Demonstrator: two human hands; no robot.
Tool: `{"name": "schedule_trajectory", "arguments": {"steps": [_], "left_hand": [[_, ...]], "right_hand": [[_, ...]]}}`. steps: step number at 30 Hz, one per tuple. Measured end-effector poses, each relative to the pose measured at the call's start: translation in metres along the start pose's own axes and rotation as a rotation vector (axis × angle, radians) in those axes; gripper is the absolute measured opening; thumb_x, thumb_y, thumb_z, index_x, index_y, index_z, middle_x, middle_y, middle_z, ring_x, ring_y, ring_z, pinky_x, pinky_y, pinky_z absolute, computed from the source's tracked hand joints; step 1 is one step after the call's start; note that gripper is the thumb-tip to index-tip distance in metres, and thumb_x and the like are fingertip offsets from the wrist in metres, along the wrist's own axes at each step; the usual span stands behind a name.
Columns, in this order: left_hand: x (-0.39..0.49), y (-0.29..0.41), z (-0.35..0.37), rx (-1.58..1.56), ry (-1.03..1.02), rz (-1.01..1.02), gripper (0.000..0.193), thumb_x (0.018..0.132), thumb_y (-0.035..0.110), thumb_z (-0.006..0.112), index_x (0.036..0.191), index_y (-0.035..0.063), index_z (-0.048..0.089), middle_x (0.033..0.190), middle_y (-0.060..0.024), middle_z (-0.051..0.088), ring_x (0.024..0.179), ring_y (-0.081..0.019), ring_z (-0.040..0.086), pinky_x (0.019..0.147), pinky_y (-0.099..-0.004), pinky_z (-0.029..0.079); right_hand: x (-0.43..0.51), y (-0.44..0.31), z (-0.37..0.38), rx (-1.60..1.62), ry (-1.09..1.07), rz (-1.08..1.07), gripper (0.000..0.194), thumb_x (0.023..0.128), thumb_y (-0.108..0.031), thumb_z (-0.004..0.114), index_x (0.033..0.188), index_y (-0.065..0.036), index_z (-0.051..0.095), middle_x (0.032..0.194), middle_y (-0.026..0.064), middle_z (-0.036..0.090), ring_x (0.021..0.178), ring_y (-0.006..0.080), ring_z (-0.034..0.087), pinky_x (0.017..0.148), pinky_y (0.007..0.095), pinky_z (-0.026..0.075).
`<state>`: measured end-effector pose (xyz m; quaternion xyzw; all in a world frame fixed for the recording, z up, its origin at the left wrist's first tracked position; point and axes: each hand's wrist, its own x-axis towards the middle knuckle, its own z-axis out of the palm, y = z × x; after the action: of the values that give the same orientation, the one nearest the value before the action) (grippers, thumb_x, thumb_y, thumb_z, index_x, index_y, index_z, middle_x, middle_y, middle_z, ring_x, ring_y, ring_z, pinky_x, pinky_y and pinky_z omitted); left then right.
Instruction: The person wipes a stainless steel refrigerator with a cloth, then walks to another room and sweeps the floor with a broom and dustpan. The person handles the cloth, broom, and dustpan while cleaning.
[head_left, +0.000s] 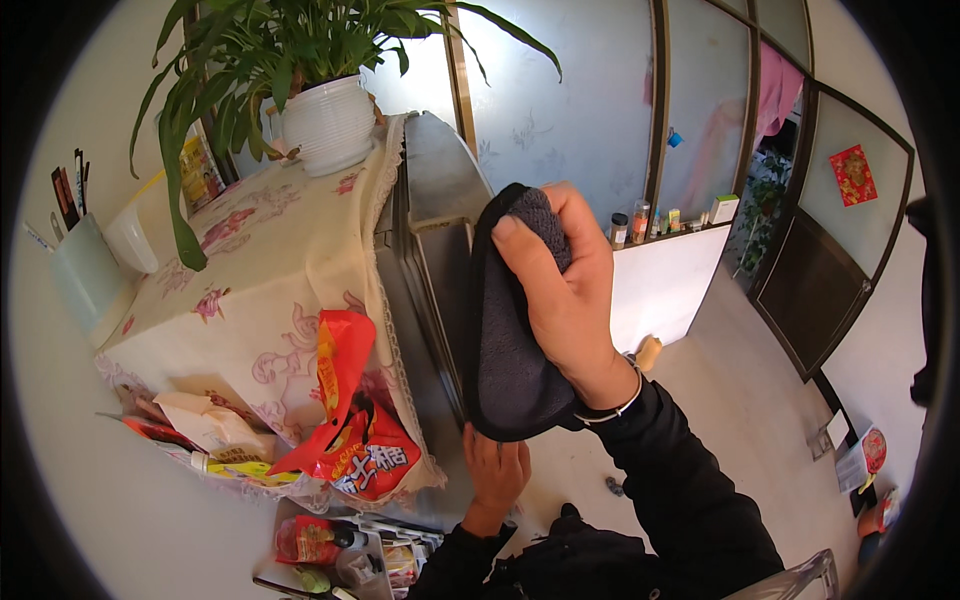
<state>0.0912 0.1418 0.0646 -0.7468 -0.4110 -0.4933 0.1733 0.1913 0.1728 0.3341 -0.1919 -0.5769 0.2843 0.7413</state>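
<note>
My right hand (576, 307) grips a folded dark grey cloth (517, 367) with black edging, thumb on the near face. The cloth is raised in front of the grey refrigerator (444, 176) and hides part of its door. Lower down, my left hand (496, 480) lies against the refrigerator's front side, its fingers pointing away from me. The cloth overlaps the fingertips, so whether they grip the door edge is hidden. A floral lace-edged cover (300, 240) drapes over the refrigerator's top and hangs down its side.
A potted plant (330, 124) and a chopstick holder (90, 262) stand on the cover. Its side pocket holds a red snack bag (367, 450) and other packets. Below is a bin of packages (360, 555). Small bottles (640, 221) line a ledge by the frosted glass partition (555, 97).
</note>
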Motion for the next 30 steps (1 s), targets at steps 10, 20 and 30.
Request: {"name": "schedule_trajectory", "arguments": {"steps": [10, 20, 30], "left_hand": [[0.103, 0.034, -0.090, -0.287, 0.265, -0.084, 0.028, 0.082, 0.003, 0.061, 0.110, -0.0012, 0.057, 0.106, -0.0172, 0.060, 0.098, -0.0328, 0.057, 0.084, -0.0391, 0.045], [0.262, 0.046, -0.149, 0.121, 0.294, 0.114, 0.029, 0.072, 0.000, 0.074, 0.099, 0.0041, 0.067, 0.091, -0.0089, 0.065, 0.077, -0.0223, 0.064, 0.065, -0.0279, 0.050], [0.271, 0.051, -0.145, -0.265, 0.212, -0.275, 0.014, 0.077, -0.003, 0.068, 0.090, 0.0023, 0.064, 0.075, -0.0011, 0.064, 0.069, -0.0074, 0.062, 0.067, -0.0226, 0.050]], "right_hand": [[-0.099, 0.060, -0.055, -0.094, -0.232, 0.316, 0.011, 0.087, -0.008, 0.062, 0.087, -0.005, 0.052, 0.076, 0.0001, 0.051, 0.071, 0.0064, 0.045, 0.064, 0.0231, 0.040], [-0.102, 0.087, -0.083, -0.028, -0.456, 0.320, 0.011, 0.087, -0.005, 0.061, 0.087, -0.005, 0.051, 0.078, -0.0018, 0.048, 0.073, 0.0052, 0.044, 0.067, 0.0211, 0.039], [-0.089, 0.097, -0.088, 0.073, -0.590, 0.305, 0.015, 0.084, -0.009, 0.065, 0.090, -0.003, 0.054, 0.083, 0.0079, 0.052, 0.077, 0.0181, 0.052, 0.072, 0.0275, 0.043]]}}
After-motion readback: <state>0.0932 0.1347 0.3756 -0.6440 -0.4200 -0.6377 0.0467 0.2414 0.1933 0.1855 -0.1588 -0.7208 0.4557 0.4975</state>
